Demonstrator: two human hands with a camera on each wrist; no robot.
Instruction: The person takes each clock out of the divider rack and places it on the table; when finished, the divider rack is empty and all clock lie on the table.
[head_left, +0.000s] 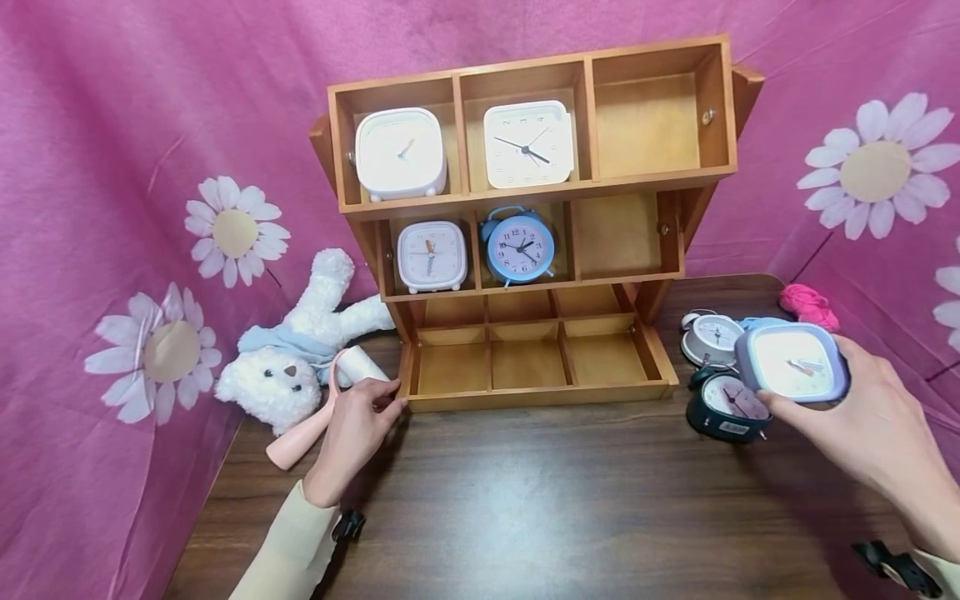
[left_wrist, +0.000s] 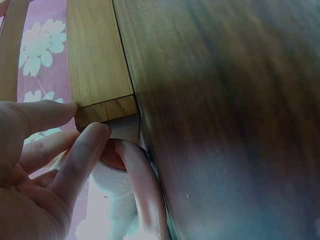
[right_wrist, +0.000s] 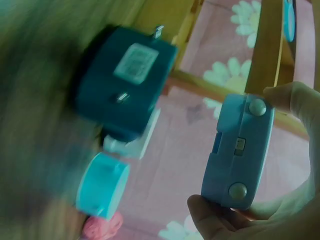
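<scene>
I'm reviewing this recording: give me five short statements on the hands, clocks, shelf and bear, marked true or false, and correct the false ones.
1. The right hand holds a bluish, square-faced clock. True.
2. The left hand holds a clock. False: it pinches a lower corner of the wooden shelf.
3. The round blue clock is in the second row from the top, middle compartment. True.
4. The dark green clock sits inside the shelf. False: it is on the table, to the shelf's right.
5. The white teddy bear lies left of the shelf. True.
</scene>
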